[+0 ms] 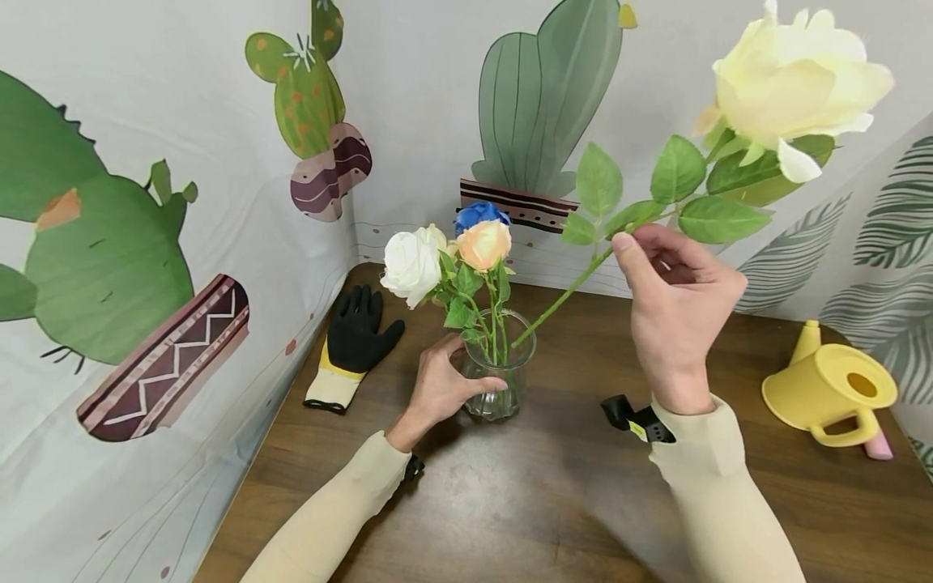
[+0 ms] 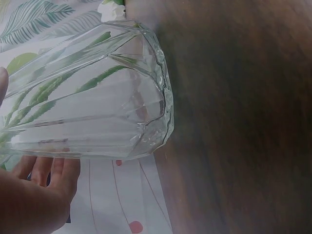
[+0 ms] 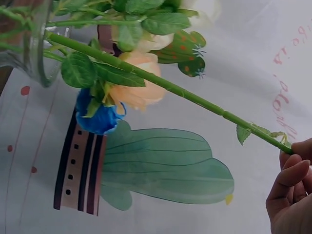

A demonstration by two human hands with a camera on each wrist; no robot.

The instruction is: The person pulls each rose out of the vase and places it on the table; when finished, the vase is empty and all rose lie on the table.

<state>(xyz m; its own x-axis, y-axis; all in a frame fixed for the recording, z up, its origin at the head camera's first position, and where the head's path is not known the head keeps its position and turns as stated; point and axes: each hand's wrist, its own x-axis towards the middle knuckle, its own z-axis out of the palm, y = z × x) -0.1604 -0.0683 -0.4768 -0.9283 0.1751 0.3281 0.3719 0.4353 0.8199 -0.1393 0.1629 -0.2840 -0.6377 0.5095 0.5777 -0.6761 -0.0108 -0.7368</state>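
A clear glass vase (image 1: 503, 397) stands upright on the table, holding a white rose (image 1: 412, 267), a peach rose (image 1: 484, 244) and a blue rose (image 1: 481, 216). My left hand (image 1: 446, 382) grips its side, thumb in front and fingers behind; the left wrist view shows green stems through the fluted glass (image 2: 97, 107). Between thumb and fingers, my right hand (image 1: 678, 308) pinches the stem of a large pale yellow rose (image 1: 794, 81). That stem (image 3: 180, 91) slants down to the vase's mouth, its lower end at the rim. The bloom is outside the right wrist view.
A black and yellow work glove (image 1: 357, 340) lies left of the vase. At the right stands a yellow watering can (image 1: 824, 389), with a pink object (image 1: 878, 445) partly hidden behind its handle. A cactus-print cloth (image 1: 415, 121) hangs behind the wooden table (image 1: 503, 510).
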